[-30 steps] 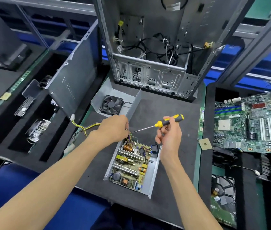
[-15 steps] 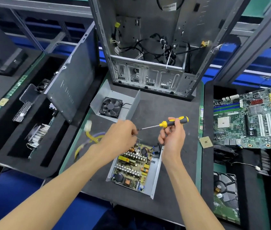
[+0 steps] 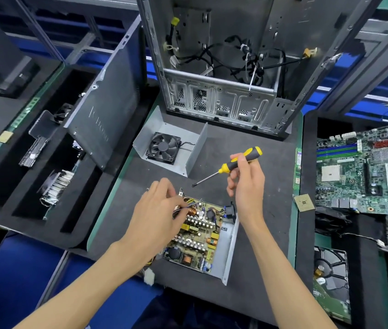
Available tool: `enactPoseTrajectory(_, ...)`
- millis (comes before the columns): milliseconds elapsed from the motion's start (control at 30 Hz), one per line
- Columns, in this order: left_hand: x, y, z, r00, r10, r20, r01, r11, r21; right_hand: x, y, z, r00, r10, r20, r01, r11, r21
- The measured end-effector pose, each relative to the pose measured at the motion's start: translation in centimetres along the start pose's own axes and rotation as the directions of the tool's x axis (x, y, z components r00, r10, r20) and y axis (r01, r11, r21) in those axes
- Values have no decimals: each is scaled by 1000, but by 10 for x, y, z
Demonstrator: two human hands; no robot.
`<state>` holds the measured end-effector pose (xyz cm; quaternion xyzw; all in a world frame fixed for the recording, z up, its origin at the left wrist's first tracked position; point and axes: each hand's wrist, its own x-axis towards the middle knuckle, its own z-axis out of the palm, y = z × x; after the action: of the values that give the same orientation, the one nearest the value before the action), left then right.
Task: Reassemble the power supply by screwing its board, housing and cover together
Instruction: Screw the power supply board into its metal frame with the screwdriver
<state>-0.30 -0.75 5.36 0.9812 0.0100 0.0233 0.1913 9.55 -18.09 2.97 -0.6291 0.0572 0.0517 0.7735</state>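
While the right hand (image 3: 245, 179) grips the screwdriver (image 3: 232, 166), tip aimed near-left at the board (image 3: 200, 236), the left hand (image 3: 157, 210) pinches wires at its far-left corner.

Bright, even light; wide-angle edge distortion

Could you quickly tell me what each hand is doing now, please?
Left hand: pinching thin wires at the green circuit board.
Right hand: holding the yellow-and-black screwdriver.

Left hand (image 3: 157, 214) covers board's (image 3: 196, 236) left edge; what its fingers pinch unclear. Case (image 3: 224, 67) top cut by frame. Drive (image 3: 330, 283) part cut off lower right.
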Motion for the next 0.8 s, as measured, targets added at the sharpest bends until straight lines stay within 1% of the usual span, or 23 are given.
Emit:
enactPoseTrajectory(67, -4, -2, 2, 997, -69, 44, 72, 995, -70, 3, 1, 3, 995, -42, 92, 52, 992, -116)
enactPoseTrajectory(133, -7, -3, 5, 991, -113, 69, 121, 985, -126, 6, 2, 6, 977, -92, 195, 143, 952, -269)
enactPoseTrajectory(233, -13, -3, 10, 992, -104, 64, 113, 982, -151, 11, 6, 8, 931, -126, 342, 295, 813, -501)
enactPoseTrajectory(300, -16, -2, 13, 994, -90, 55, 97, 986, -139, 13, 8, 9, 905, -117, 410, 357, 735, -577)
enactPoseTrajectory(433, -16, -2, 14, 997, -74, 36, 78, 989, -123, 12, 10, 11, 868, -111, 484, 429, 659, -618)
enactPoseTrajectory(633, -15, -2, 14, 998, -57, 32, 60, 990, -128, 12, 10, 11, 837, -98, 538, 477, 611, -631)
enactPoseTrajectory(800, -15, -3, 13, 999, -42, 24, 45, 990, -131, 12, 13, 11, 827, -89, 556, 503, 560, -659)
